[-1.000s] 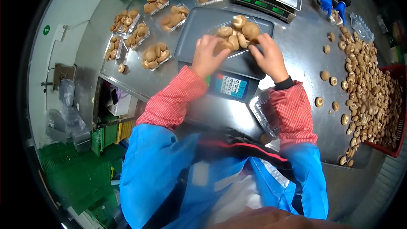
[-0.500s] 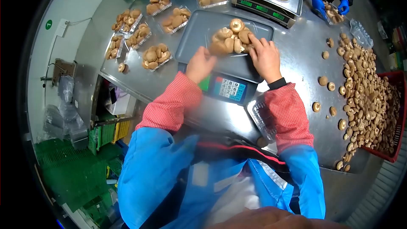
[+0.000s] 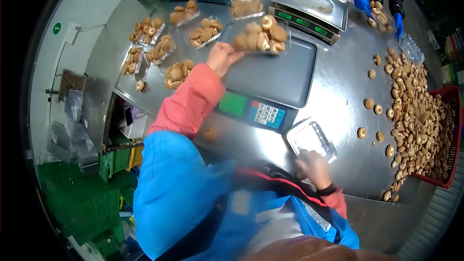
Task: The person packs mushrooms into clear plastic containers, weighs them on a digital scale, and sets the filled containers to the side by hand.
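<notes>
My left hand (image 3: pixel 225 59) is closed on the near left edge of a clear tray of mushrooms (image 3: pixel 263 36), blurred by motion over the far part of the scale's grey platform (image 3: pixel 270 75). The caps fill the tray in a heap. Close to my body, my right hand (image 3: pixel 314 168) has its fingers curled at the near end of a clear plastic tray (image 3: pixel 309 140) without mushrooms. What those fingers hold is blurred and partly hidden. The scale's keypad (image 3: pixel 267 114) faces me.
Several filled mushroom trays (image 3: pixel 178 73) stand at the left. A second scale (image 3: pixel 309 7) is at the back. Loose mushrooms (image 3: pixel 411 116) spread from a red crate (image 3: pixel 452 135) at the right. Across the table a co-worker's blue-gloved hand (image 3: pixel 362 4) is near mushrooms.
The mushroom tray has moved from mid-platform toward the far edge, with my left hand on it. My right hand has left the mushrooms and come back to the other tray beside the scale.
</notes>
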`<move>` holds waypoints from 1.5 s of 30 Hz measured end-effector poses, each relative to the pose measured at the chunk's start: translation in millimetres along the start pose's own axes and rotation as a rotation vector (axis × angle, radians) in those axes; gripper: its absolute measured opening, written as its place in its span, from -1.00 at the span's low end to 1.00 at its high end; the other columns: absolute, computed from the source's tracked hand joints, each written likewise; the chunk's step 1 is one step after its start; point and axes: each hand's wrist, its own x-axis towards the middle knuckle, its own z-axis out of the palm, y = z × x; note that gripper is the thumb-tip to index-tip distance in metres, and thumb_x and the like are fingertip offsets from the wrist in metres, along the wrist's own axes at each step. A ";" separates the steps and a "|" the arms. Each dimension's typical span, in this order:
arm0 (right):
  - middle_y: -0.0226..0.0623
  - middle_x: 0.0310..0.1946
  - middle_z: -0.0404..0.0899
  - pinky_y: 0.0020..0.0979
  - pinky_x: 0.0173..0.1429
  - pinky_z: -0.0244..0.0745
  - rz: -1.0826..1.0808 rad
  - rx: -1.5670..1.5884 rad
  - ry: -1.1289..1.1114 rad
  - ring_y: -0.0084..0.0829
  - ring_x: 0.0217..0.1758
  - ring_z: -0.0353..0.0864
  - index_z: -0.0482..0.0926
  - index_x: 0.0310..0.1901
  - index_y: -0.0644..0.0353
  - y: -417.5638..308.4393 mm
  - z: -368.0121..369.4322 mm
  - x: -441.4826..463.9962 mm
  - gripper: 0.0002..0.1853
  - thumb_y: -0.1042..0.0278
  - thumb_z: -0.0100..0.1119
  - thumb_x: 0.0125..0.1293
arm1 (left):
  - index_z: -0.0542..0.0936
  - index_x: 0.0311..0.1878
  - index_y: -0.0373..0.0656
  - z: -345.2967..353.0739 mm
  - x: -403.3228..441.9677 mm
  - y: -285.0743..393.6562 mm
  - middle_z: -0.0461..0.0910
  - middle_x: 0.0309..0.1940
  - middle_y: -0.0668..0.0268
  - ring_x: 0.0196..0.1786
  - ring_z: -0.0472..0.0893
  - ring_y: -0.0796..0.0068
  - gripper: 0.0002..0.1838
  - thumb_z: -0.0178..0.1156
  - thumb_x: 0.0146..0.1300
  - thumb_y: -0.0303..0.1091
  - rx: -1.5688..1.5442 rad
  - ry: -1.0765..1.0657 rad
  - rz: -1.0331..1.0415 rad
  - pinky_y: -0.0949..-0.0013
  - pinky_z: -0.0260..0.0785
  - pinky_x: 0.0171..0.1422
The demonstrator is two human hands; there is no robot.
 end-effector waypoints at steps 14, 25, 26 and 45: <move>-0.13 -0.41 0.57 -0.14 -0.29 0.48 0.082 -0.170 0.059 -0.04 -0.34 0.58 0.65 -0.29 0.19 -29.7 1.9 2.4 -0.90 0.42 0.25 0.17 | 0.69 -0.09 -0.18 3.1 202.5 139.7 0.69 -0.19 0.10 -0.05 0.66 0.14 -0.32 -0.13 0.39 0.29 1.718 0.503 0.206 0.15 0.48 -0.07; -0.18 -0.52 0.45 -0.16 -0.39 0.40 0.020 -0.338 0.287 -0.13 -0.44 0.52 0.51 -0.44 0.18 -23.0 17.3 4.5 -0.89 0.51 0.27 0.00 | 0.47 0.01 -0.32 -16.3 364.7 -17.7 0.60 -0.10 0.06 -0.05 0.64 0.20 -0.65 0.08 0.41 -0.18 0.796 -0.244 0.891 0.25 0.59 -0.09; -0.18 -0.51 0.43 -0.16 -0.39 0.38 0.027 -0.308 0.338 -0.13 -0.44 0.51 0.50 -0.44 0.18 -24.7 10.5 5.3 -0.88 0.52 0.27 -0.01 | 0.50 -0.05 -0.24 32.1 264.1 3.0 0.61 -0.16 0.14 -0.11 0.65 0.23 -0.70 0.12 0.40 -0.17 0.324 -0.504 0.412 0.24 0.58 -0.08; -0.18 -0.23 0.51 -0.20 -0.05 0.42 0.440 -0.116 0.547 -0.25 -0.16 0.52 0.34 0.25 0.24 35.8 -123.6 -75.8 -0.27 0.12 0.40 0.09 | 0.20 0.46 -0.10 303.4 -138.3 -136.6 0.50 0.11 0.21 -0.02 0.58 0.36 -0.41 0.06 0.43 -0.20 1.029 -1.525 -0.298 0.30 0.47 0.12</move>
